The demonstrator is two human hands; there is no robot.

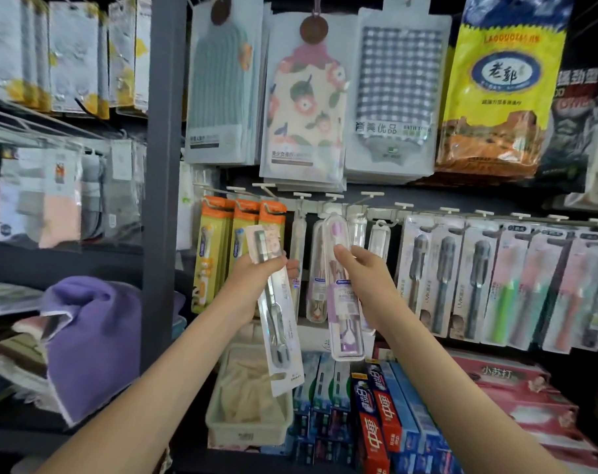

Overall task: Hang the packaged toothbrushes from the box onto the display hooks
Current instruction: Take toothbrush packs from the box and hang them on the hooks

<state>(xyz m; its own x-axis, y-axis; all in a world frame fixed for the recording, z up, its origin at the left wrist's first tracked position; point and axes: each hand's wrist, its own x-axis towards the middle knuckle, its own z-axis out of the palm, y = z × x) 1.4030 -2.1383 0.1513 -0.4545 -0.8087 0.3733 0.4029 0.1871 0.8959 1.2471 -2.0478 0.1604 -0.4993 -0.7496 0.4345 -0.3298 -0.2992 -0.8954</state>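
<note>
Two toothbrush packs are held up near the display hooks (335, 197): my left hand (253, 278) pinches the grey pack (284, 354), tilted, and my right hand (366, 275) grips the purple case (343, 331), its top close under a hook.

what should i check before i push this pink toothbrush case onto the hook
1. Right hand grip on the pink toothbrush case: ok, thumb and fingers pinch its upper half.
2. Case top raised to the hook row: ok.
3. Hang hole lined up with the hook tip: cannot tell, the top is blurred.
4. Case near upright: ok, only a slight tilt.
5. Room on that hook: cannot tell; other clear cases hang close beside it.
6. Left hand keeping the grey toothbrush pack out of the way: ok, it is held lower and to the left.
</note>
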